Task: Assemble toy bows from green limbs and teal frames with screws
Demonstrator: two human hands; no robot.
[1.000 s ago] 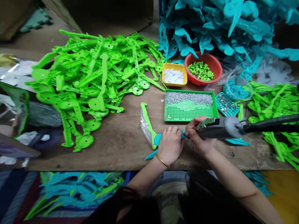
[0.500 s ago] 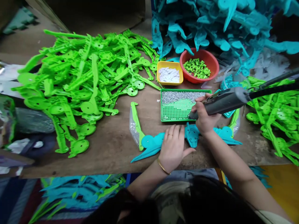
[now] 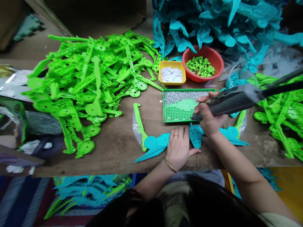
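My left hand [image 3: 178, 147] lies flat, fingers together, on a teal plastic toy part [image 3: 156, 144] at the table's front edge. A green curved arm [image 3: 139, 124] joins that part on its left. My right hand [image 3: 208, 118] is wrapped round a grey power screwdriver [image 3: 233, 101], whose tip points into the green tray of small silver screws [image 3: 184, 107]. A hose or cable runs from the tool off to the right.
A big heap of green plastic parts [image 3: 94, 78] fills the left of the wooden table. Teal parts [image 3: 213, 22] pile up at the back right, more green ones [image 3: 281, 113] at the right. A yellow tub [image 3: 172, 74] and a red bowl of green bits [image 3: 203, 66] stand behind the tray.
My right hand has lifted the screwdriver off the teal part and carried it up to the screw tray. My left hand has stayed pressing on the teal part.
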